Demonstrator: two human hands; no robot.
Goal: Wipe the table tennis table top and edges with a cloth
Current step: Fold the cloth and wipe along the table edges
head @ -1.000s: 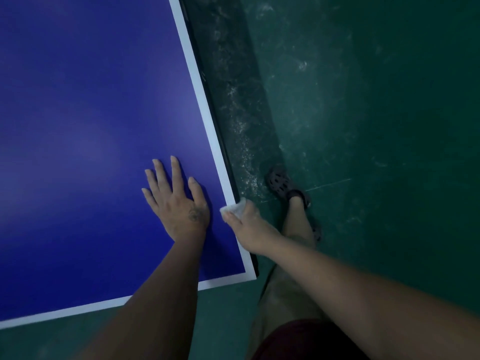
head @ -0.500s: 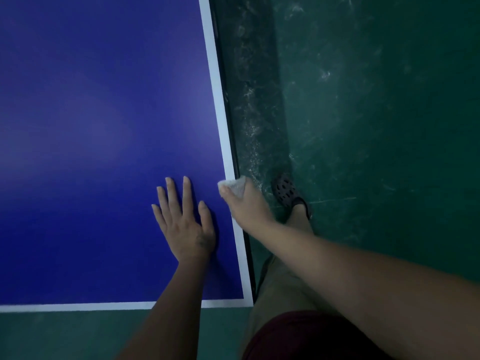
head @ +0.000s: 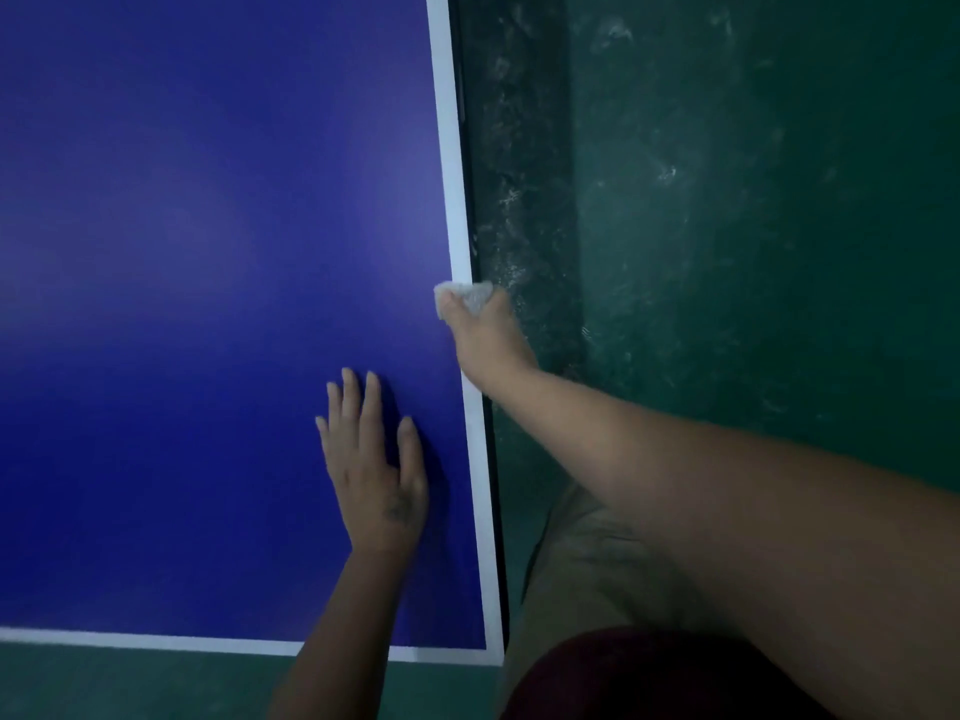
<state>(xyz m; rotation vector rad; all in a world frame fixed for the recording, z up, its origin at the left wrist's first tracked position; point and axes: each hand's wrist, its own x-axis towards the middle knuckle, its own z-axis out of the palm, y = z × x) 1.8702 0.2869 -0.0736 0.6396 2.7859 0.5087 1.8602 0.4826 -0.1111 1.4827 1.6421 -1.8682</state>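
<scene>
The blue table tennis table (head: 208, 252) fills the left of the head view, with a white line along its right side edge (head: 453, 174) and along its near end. My right hand (head: 485, 335) grips a small white cloth (head: 465, 292) and holds it against that right edge, thumb on the tabletop and fingers wrapped over the side. My left hand (head: 374, 459) lies flat on the blue surface near the table's right corner, fingers straight and slightly spread.
A dark green floor (head: 753, 226) with pale scuffed patches runs along the right of the table and below its near end. My leg in tan shorts (head: 582, 574) stands close to the table's corner.
My right hand has slid the cloth farther along the right edge, away from the near corner. My left hand stays flat on the surface. My foot has dropped out of view.
</scene>
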